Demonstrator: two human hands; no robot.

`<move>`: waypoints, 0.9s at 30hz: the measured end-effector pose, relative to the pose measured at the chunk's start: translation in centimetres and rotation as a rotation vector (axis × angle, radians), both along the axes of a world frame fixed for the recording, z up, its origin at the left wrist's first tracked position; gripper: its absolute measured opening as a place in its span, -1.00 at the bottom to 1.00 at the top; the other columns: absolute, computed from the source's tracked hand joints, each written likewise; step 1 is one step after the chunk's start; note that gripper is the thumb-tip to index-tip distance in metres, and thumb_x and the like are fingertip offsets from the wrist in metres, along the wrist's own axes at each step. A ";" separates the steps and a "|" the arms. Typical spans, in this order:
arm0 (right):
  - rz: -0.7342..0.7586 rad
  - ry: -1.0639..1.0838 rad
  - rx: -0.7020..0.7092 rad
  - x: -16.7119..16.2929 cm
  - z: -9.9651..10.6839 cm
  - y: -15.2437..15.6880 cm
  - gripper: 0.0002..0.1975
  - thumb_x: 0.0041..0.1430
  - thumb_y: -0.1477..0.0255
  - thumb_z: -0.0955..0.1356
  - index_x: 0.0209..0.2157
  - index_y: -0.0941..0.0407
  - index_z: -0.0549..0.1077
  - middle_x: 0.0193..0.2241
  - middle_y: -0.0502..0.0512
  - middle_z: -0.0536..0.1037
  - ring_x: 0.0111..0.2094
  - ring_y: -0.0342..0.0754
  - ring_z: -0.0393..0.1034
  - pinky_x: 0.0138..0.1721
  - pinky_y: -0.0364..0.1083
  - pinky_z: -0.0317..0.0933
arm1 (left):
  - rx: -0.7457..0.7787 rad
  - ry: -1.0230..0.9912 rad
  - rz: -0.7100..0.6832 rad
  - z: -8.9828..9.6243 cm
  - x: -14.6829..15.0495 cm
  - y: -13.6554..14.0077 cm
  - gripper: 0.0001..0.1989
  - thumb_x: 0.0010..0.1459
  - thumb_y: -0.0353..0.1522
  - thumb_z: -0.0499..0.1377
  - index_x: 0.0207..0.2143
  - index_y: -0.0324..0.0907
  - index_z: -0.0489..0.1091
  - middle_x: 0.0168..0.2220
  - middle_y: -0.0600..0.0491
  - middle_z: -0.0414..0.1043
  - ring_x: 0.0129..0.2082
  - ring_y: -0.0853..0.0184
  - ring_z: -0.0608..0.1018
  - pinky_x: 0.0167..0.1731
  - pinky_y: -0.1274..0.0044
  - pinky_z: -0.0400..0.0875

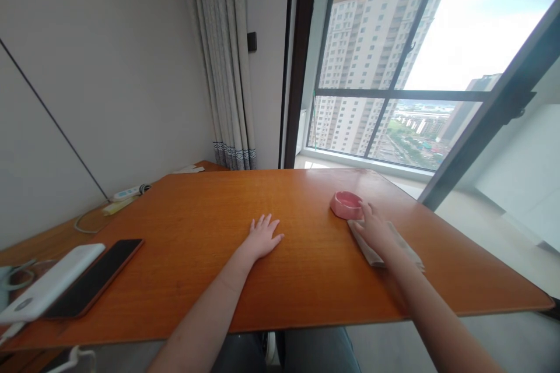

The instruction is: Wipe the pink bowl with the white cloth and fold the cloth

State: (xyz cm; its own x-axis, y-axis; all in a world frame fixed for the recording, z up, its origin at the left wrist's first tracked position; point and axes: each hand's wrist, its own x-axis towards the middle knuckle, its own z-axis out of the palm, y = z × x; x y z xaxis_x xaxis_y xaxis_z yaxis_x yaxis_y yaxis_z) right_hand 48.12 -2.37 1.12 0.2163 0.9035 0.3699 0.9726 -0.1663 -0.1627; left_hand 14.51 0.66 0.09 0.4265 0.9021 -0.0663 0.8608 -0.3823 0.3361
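Observation:
My left hand lies palm down on the wooden table, fingers spread, with nothing in it. At the right, my right hand reaches over a folded grey-beige cloth. Its fingers are apart, the fingertips beside the right rim of a pink angular bowl; whether they touch it I cannot tell. The thumb points left above the near edge of the bowl and the far end of the cloth. My right wrist and forearm hide part of the cloth.
A white power bank with a cable and a dark phone lie at the table's left. Behind them sit a power strip and a cord. A curtain hangs beyond the far edge, and a large window stands at the right.

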 end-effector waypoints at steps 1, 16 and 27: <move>0.006 0.031 -0.015 -0.5 0.0 0.8 -0.46 0.07 0.36 0.26 0.10 0.21 0.18 0.07 0.36 0.24 0.04 0.15 0.24 -0.02 0.02 0.13 | -0.001 0.009 -0.003 0.0 0.0 0.0 -0.37 0.16 -0.04 -0.11 0.21 -0.15 0.07 0.31 -0.12 -0.16 0.30 0.06 -0.12 0.20 0.13 -0.28; 0.268 0.269 0.030 -6.0 -0.6 3.6 -0.75 -0.10 0.28 0.39 -0.42 0.13 0.32 -0.13 0.24 0.33 -0.15 0.09 0.33 -0.10 0.02 0.22 | 0.348 -0.303 -0.007 0.4 1.1 -0.4 -0.55 0.09 -0.29 0.09 0.06 -0.13 0.24 0.25 -0.06 0.02 0.26 0.18 0.04 0.22 0.23 -0.15; 0.773 0.503 0.034 -16.0 -0.2 0.3 -0.55 0.02 0.44 0.33 0.00 0.07 0.28 0.23 0.21 0.07 0.21 0.06 0.04 0.14 0.07 0.08 | 0.320 -0.366 -0.146 2.9 -1.9 -1.2 -0.69 -0.16 -0.32 0.34 -0.32 -0.18 0.39 -0.13 -0.06 0.42 0.10 0.12 0.25 0.06 0.31 0.21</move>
